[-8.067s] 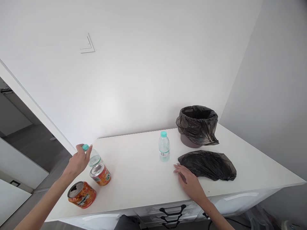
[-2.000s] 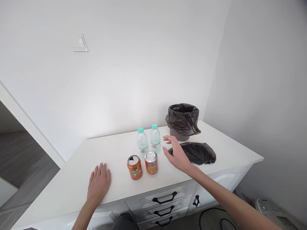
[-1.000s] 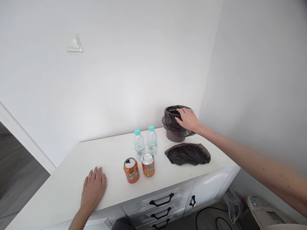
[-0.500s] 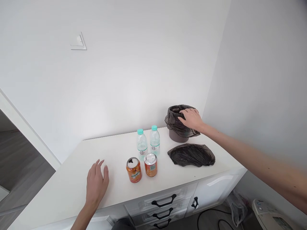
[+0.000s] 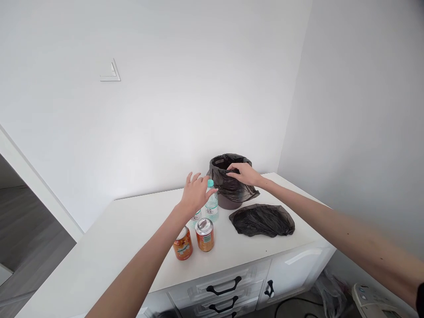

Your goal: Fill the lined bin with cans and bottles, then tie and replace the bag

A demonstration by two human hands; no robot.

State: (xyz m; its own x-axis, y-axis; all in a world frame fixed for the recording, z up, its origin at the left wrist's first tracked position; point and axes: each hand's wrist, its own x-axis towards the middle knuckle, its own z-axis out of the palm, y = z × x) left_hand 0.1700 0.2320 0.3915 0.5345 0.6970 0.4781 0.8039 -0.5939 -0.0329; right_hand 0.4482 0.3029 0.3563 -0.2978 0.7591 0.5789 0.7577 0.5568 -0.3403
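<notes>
Black plastic liner (image 5: 233,189) drapes the bin (image 5: 228,203), which stands upright on the bench (image 5: 115,238), long axis vertical, mouth up. My right hand (image 5: 243,173) grips its near rim, fingers closed. My left hand (image 5: 195,194), fingers spread open, hovers just left of the bin, over the bottles (image 5: 212,208). I cannot read the labels of the cans (image 5: 204,235) before the bin.
</notes>
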